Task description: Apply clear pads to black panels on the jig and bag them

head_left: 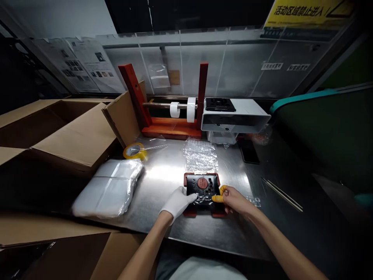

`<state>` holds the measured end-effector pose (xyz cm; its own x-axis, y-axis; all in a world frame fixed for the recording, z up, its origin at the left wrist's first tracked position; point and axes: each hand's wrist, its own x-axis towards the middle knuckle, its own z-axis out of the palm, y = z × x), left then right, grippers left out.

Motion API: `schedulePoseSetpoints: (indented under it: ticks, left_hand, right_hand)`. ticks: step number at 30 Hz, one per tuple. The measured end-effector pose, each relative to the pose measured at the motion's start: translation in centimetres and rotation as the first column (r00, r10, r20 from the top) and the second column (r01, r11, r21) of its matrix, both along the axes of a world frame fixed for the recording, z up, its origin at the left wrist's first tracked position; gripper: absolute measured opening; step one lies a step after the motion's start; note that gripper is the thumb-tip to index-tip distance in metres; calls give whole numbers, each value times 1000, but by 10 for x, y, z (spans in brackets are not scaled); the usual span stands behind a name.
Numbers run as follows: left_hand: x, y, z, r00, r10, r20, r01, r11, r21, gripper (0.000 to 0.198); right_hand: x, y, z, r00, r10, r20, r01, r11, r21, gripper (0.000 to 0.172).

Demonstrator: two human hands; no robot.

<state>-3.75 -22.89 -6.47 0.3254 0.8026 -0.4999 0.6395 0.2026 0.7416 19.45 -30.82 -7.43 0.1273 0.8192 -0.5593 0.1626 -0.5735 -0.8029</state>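
Note:
A black rectangular part [192, 186] with a round reddish label lies between red corner blocks [190, 214] on the metal table. My left hand [178, 201], in a white glove, grips its left edge, thumb on top. At its right edge is my right hand [230, 198], with yellow covers on the thumb and a finger; these close on the edge. Shiny clear film shows on the part between my thumbs. Directly behind the part lies a crinkled clear plastic sheet [201, 155].
Left are a stack of clear bags [107, 188], yellow tape [135, 151] and open cardboard boxes [78, 136]. Behind stand a red roll holder [175, 126] and a white housing [247, 111]. Right are a dark phone-like slab [248, 151] and thin sticks [282, 194].

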Motion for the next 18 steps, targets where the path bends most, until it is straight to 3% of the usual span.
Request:
schedulePoseSetpoints:
  ticks: [9,18]
  left_hand:
    - [2,-5,-1,999,-19,-33,22,997,71,64]
    - [3,1,-3,994,-43,-103,48,998,49,67]
  right_hand:
    - [3,-3,-4,999,47,25,-48,999,20,44]
    - [-3,6,-2,949,101,298,-81,994,-80,53]
